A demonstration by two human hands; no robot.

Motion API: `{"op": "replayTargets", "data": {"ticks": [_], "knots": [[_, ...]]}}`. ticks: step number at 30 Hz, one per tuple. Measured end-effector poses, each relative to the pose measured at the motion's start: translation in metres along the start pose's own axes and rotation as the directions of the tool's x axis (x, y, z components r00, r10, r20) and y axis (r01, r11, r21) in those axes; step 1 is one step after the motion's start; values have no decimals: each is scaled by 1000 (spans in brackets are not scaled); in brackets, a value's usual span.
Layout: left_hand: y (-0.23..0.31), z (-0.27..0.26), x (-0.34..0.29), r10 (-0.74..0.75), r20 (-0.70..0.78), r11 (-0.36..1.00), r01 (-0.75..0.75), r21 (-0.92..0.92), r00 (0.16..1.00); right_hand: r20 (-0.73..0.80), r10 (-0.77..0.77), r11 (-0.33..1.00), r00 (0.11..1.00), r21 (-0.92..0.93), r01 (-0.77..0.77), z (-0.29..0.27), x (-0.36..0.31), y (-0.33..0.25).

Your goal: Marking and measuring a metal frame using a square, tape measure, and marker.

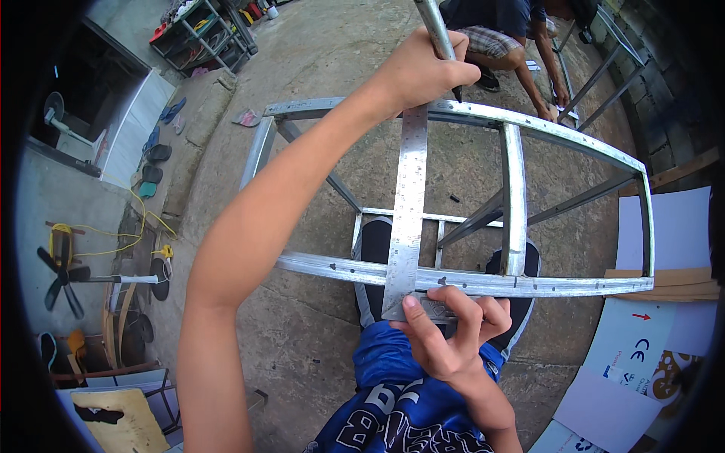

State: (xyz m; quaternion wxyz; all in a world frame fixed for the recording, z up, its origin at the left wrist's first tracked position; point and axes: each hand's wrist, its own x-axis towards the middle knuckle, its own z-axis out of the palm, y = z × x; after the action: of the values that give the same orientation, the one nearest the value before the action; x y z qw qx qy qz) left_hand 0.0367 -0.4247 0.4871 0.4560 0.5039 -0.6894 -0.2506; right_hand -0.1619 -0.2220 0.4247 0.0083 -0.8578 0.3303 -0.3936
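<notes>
A welded metal frame [513,192] of square tubing stands in front of me. Across it, from the near bar to the far bar, lies the long blade of a metal try square [410,181]. My right hand [449,332] pinches the square's short stock, with the stock up against the near bar. Up at the far bar, my left hand [427,72] grips a silver marker [436,30]. Its dark tip points down at the far bar beside the blade's end; whether it touches the metal I cannot tell. Several dark spots dot the near bar.
Beyond the frame a person [502,45] crouches, hands near other metal tubing [615,64]. White printed boards [604,392] lie at right. To the left are a fan [60,279], a yellow cord [140,226], slippers [157,153] and a shelf [204,34]. A small black piece [454,198] lies beneath the frame.
</notes>
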Motion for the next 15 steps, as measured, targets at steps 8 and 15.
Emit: {"op": "replayTargets", "data": {"ticks": [8,15], "knots": [[-3,3,-6,64,-133,994,-52,92,989,26,36,998,999,50,-38,-3,4,-8],[-2,5,-3,94,-107,989,-80,127,990,16,39,998,999,49,-40,-3,7,-8]]}}
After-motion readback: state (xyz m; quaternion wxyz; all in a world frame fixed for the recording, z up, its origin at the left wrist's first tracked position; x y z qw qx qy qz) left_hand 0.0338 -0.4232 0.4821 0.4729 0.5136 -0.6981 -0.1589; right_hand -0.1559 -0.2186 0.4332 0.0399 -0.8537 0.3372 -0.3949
